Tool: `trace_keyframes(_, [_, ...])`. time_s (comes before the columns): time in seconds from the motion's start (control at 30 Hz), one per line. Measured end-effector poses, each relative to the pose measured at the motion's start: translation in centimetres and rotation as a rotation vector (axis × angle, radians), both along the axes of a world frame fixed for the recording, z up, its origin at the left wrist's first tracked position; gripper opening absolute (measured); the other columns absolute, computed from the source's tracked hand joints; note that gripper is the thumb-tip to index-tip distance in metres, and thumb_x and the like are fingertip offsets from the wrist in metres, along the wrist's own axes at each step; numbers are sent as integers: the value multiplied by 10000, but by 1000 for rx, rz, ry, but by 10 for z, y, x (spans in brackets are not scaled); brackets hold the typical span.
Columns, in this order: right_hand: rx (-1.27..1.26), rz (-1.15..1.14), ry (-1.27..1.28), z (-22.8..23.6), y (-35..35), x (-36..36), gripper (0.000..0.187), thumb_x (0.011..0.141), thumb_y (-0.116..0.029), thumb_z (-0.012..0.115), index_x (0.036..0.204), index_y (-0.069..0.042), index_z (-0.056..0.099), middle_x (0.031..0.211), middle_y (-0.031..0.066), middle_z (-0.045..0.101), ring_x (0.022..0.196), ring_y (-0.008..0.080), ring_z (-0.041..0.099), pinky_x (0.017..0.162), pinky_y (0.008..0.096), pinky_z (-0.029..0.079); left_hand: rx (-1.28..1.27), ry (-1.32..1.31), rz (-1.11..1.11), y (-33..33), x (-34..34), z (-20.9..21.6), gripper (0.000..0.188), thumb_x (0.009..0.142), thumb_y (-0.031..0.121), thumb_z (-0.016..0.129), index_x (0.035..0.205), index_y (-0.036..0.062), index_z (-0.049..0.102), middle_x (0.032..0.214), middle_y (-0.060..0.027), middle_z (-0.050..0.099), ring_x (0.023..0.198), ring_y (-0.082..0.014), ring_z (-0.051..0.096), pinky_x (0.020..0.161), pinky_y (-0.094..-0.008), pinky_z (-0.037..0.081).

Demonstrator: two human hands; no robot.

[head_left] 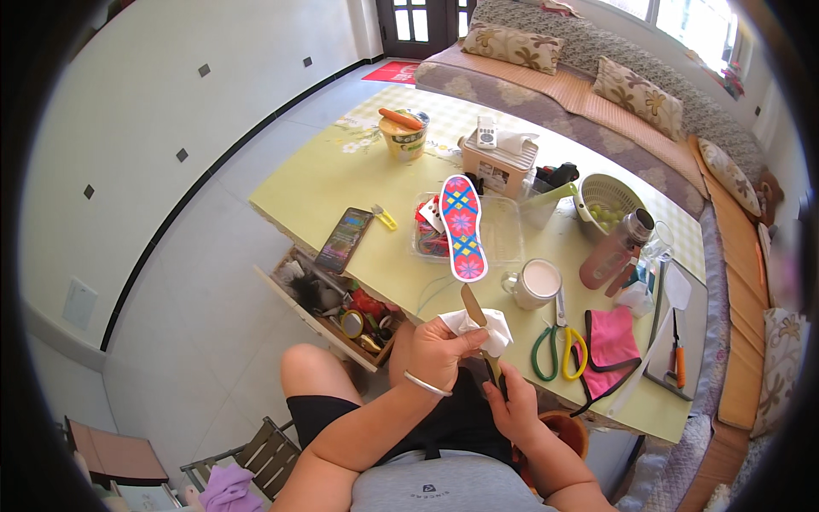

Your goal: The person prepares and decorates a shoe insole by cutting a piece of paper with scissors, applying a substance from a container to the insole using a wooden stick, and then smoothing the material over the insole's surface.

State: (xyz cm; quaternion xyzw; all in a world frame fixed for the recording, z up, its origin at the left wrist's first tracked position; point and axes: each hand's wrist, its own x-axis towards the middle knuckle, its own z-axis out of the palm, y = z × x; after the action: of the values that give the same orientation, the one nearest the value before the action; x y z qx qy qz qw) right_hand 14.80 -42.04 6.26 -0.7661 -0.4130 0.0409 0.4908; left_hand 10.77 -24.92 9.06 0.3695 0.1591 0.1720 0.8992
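Note:
My left hand [437, 352], with a bangle on its wrist, pinches a folded white tissue [498, 335] around the blade of a gold-coloured knife [472, 304]. The blade's rounded end sticks out above the tissue. Below it, my right hand [515, 404] is closed on the knife's dark handle, which its fingers partly hide. Both hands are over my lap at the table's near edge. Just beyond them, an embroidered insole [462, 229] leans on a clear plastic box [505, 230] with coloured threads. Scissors [560, 346] with green and yellow handles lie to the right.
A mug [537, 283] of pale drink, a pink flask [612, 252], a pink cloth [609, 341] and a basket [589, 198] of green fruit stand right. Leftward are a phone [345, 240], a yellow cutter [386, 218] and an open drawer [294, 320] of odds and ends.

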Motion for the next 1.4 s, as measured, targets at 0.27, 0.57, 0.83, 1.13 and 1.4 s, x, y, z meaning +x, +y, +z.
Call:
trace_keyframes(0.27, [-45,-8,-103,-13,-6,1,385,830,-67,711,1175,20,565,940,223,659,763,391,664,656,403,540,-30,-2,95,13,2,2,222,858,-62,655,1076,-19,667,1013,-124,709,890,-229,703,764,-351,591])
trace_keyframes(0.57, [-55,15,-143,-28,-18,-3,361,815,-61,714,1148,1,588,899,206,661,714,372,659,627,399,538,-40,-71,271,38,-1,7,224,867,-58,641,1086,-13,660,1020,-120,705,888,-234,706,747,-343,608])
trace_keyframes(0.83, [50,182,611,-21,-31,9,178,861,-43,630,1034,-7,641,718,44,597,557,141,501,550,246,416,164,90,222,50,-5,-23,241,868,-62,620,1096,4,663,1022,-107,708,903,-226,707,775,-354,603])
trace_keyframes(1.13, [532,772,1751,-47,-5,10,346,954,-264,502,1040,51,615,498,-19,375,394,64,327,405,230,266,-148,37,-168,32,-7,-47,303,915,-42,555,1213,-2,592,1130,-132,671,1035,-252,672,890,-408,568])
trace_keyframes(1.4, [552,867,1929,-60,0,5,420,977,-298,439,1099,70,601,544,-19,411,398,57,344,408,214,292,-148,-5,-191,32,-9,-36,365,892,-53,562,1256,-37,559,1145,-140,667,1074,-263,657,941,-413,535])
